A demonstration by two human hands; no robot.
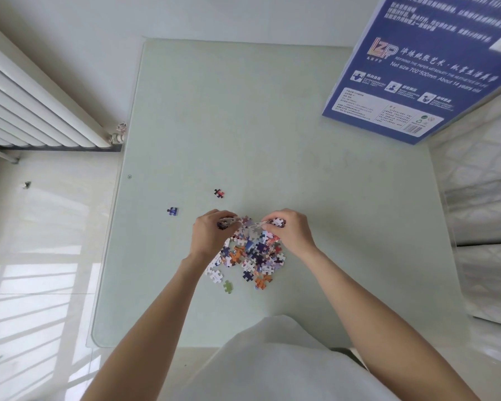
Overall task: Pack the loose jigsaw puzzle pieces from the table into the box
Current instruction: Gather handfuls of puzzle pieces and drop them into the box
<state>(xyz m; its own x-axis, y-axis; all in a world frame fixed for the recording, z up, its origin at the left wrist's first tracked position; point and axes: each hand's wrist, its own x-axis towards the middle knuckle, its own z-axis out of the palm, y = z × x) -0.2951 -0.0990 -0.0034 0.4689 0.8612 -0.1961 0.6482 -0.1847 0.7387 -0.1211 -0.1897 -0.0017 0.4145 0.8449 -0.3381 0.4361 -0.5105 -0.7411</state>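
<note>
Centrally, low in the frame, the pile (250, 254) of flat, knobbed jigsaw pieces lies on the table (243, 117), a smooth pale green glass top with rounded corners. Both hands sit at the pile's upper edge. The left hand (211, 234) curls its fingers round a clutch of pieces; the right hand (289, 231) does the same, white backs showing between its fingers. Both forearms reach up from the bottom of the frame, palms down. Two stray pieces lie apart to the upper left of the pile: a red one (219, 193) and a blue one (172, 211). The box (417, 73), blue printed cardboard, stands at upper right.
</note>
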